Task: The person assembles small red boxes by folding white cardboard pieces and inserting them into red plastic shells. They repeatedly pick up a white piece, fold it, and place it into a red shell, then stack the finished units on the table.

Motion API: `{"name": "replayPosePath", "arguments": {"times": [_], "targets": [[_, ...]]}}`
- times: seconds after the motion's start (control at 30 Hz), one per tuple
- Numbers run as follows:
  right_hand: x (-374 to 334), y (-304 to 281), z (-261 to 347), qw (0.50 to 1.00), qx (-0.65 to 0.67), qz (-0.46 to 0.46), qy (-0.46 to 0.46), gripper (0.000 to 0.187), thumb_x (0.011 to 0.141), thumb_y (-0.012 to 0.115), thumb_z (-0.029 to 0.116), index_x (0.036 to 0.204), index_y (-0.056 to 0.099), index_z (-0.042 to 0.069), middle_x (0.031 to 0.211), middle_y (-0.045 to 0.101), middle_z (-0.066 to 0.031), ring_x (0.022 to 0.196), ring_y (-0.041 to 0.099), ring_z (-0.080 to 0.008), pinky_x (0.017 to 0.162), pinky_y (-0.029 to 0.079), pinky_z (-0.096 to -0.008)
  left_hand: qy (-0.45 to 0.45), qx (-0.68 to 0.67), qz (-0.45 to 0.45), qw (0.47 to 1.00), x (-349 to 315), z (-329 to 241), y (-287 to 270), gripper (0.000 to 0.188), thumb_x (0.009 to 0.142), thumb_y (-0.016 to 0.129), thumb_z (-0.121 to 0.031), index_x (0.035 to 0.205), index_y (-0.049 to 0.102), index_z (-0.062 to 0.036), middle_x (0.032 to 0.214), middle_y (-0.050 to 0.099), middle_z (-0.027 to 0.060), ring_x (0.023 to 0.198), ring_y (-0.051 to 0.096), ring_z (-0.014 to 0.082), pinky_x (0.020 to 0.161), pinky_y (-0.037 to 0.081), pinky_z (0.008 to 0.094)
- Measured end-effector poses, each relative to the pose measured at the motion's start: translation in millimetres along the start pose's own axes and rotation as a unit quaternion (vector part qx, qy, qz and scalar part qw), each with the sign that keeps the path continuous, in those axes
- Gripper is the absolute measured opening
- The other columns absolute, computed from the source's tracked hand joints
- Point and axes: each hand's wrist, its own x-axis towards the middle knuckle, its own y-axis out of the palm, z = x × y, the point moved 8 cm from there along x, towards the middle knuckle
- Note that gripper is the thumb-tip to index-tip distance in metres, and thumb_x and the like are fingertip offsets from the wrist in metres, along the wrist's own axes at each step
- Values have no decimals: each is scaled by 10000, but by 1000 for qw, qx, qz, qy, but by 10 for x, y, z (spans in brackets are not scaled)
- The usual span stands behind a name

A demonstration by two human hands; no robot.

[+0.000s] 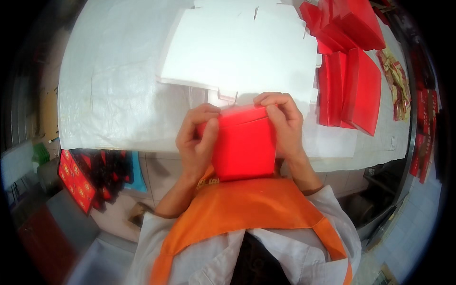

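A red cardboard box point(244, 149) is held between my two hands, close against my orange apron. Along its far end runs a narrow flap, with a thin slit between flap and main panel. My left hand point(199, 130) grips the far left corner, thumb on top and fingers curled at the side. At the far right corner my right hand point(284, 121) pinches the flap between thumb and fingers. Just beyond the box lies a stack of flat white cardboard blanks point(237, 52) with cut tabs along the edges. The underside of the box is hidden.
Several folded red boxes point(361, 90) stand grouped at the table's far right, beside shiny gold-and-red packets point(396, 83). A pale plastic sheet point(109, 95) covers the table. Below its left edge sit red patterned boxes point(76, 183) and a light-blue item point(137, 173).
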Motion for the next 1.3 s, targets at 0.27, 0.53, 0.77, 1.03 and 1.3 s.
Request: {"name": "replayPosePath", "arguments": {"times": [0.27,0.53,0.77,1.03,1.3], "targets": [[-80,7,-79,1000,-7,-20,-3,131,873,447,39,808,554,-1,994,565,-89,875,514,-113,779,413,-241,15,-1,-38,999,-90,32,-97,92,790,520,66,722,498,7,892,585,95,798,533,141,710,412,230],[-61,-109,-2,996,-43,-31,-66,72,821,511,28,781,569,14,1006,556,-94,915,524,-167,808,421,-272,56,214,102,970,127,-207,126,222,688,700,-56,726,487,-5,1041,564,164,842,556,215,683,449,270],[-165,-226,1246,941,-102,74,-316,57,814,558,59,857,561,22,1062,521,-152,970,520,-269,821,425,-338,-132,220,416,872,647,-537,537,624,568,744,-95,1109,440,-33,929,558,79,838,559,183,747,449,295],[-345,-3588,1614,857,-248,-398,-214,251,884,496,189,1047,513,0,1043,557,-100,960,510,-157,859,386,-271,-231,45,81,968,1181,646,82,458,892,438,-316,1215,401,6,1138,486,109,1021,484,200,878,393,318],[332,-5597,1122,648,-673,-353,-51,417,786,583,208,1143,453,35,1168,474,-153,1106,436,-306,905,366,-394,-210,163,79,961,1187,1066,-52,449,908,388,-351,1174,436,8,1091,507,83,979,499,176,847,400,299]]}}
